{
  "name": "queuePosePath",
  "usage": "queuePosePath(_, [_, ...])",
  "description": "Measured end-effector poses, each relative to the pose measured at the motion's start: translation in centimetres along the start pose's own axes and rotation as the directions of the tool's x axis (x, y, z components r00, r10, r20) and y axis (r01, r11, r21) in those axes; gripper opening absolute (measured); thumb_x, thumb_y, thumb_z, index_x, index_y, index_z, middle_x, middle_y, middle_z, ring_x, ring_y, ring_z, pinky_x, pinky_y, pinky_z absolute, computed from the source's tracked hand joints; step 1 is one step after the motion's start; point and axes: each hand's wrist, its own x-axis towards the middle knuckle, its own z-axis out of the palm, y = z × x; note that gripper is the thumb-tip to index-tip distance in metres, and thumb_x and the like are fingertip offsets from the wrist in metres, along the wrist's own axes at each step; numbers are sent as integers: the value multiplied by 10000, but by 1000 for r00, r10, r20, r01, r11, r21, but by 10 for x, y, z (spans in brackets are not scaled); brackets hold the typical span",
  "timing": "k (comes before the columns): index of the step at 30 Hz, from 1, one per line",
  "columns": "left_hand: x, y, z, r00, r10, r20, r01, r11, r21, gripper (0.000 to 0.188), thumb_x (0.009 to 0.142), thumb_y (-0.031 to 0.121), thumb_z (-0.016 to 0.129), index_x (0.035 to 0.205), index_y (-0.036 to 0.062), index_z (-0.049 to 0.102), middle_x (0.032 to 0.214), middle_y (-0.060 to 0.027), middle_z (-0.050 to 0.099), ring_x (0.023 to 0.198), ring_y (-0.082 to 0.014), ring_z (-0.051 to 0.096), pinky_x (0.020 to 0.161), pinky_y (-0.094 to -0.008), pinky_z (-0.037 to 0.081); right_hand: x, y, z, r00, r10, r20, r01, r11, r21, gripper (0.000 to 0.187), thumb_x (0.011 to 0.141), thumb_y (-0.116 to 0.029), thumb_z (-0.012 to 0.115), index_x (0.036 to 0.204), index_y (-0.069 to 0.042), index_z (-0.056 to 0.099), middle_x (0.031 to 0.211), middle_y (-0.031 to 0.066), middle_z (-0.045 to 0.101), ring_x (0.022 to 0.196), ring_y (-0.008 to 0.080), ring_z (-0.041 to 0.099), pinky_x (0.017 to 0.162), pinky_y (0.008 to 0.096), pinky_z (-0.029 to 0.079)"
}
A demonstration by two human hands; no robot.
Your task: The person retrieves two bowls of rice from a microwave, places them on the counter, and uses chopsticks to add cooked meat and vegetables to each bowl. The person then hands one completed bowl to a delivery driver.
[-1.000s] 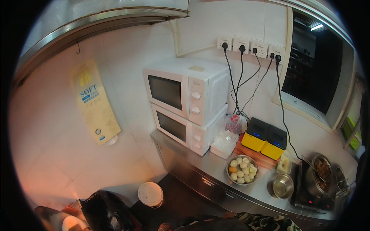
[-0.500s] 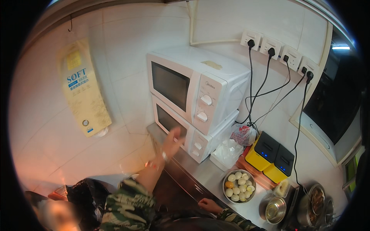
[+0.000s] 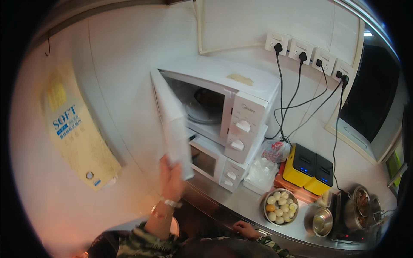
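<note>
Two white microwaves stand stacked on the counter. The upper microwave (image 3: 245,118) has its door (image 3: 174,120) swung out to the left, showing a glass turntable (image 3: 202,114) and a dark shape inside. My left hand (image 3: 172,182), slightly blurred, is at the door's lower outer corner, fingers stretched upward and apart against it. The door partly hides the lower microwave (image 3: 206,161), whose own door is closed. At the counter's front edge my right hand (image 3: 246,229) rests with fingers curled in, nothing visible in them. A steel bowl of peeled eggs (image 3: 282,206) stands beyond it.
Yellow-and-black boxes (image 3: 303,161) with blue lights stand against the wall, near a clear plastic bag (image 3: 261,170). Farther right are a metal bowl (image 3: 322,221) and pots (image 3: 357,206) on a cooker. Black cords (image 3: 282,94) hang from wall sockets. A tissue pack (image 3: 81,129) hangs left.
The upper microwave's door has gone from closed to swung open leftward. My left hand has moved down and left with it. The view has shifted; my right hand stays by the counter edge.
</note>
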Motion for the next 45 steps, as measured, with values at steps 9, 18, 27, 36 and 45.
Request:
queuePosePath(9, [-19,82,-63,556,817,153,-576,246,780,545,860,230,467,1304,-38,302,1342,-228,307,1239,-372,299,1006,-429,251,58,-34,43,990,-96,99,100,994,-33,187,836,-204,594,906,-31,601,741,28,602,655,88,545,600,236,457])
queuePosePath(18, [132,9,79,925,-260,277,292,953,-81,664,866,366,512,1364,46,211,1386,-122,262,1117,-282,449,911,-384,377,36,-19,41,997,-82,-11,83,996,31,184,849,-208,579,919,-38,581,778,33,600,703,102,557,628,238,458])
queuePosePath(27, [246,-50,143,829,-530,178,559,774,-298,335,787,101,440,1120,101,405,1183,-126,397,987,-334,482,756,-537,485,-19,-1,38,963,124,-240,-72,974,214,177,843,-206,585,908,-43,573,779,29,595,700,103,548,641,235,448])
queuePosePath(36, [186,-7,84,859,-465,216,507,707,-494,452,659,-53,415,1105,21,424,1122,-148,465,996,-311,480,789,-438,485,-3,-31,39,988,46,-146,-26,991,134,202,846,-231,573,904,-38,575,759,46,600,696,118,558,628,252,456])
queuePosePath(45, [22,34,-47,826,-511,240,559,680,-475,634,633,-114,376,1243,57,352,1183,-140,455,1084,-313,465,837,-451,459,64,-161,65,761,-641,99,454,417,-787,156,751,-221,592,807,-76,579,800,134,570,746,304,563,643,399,459])
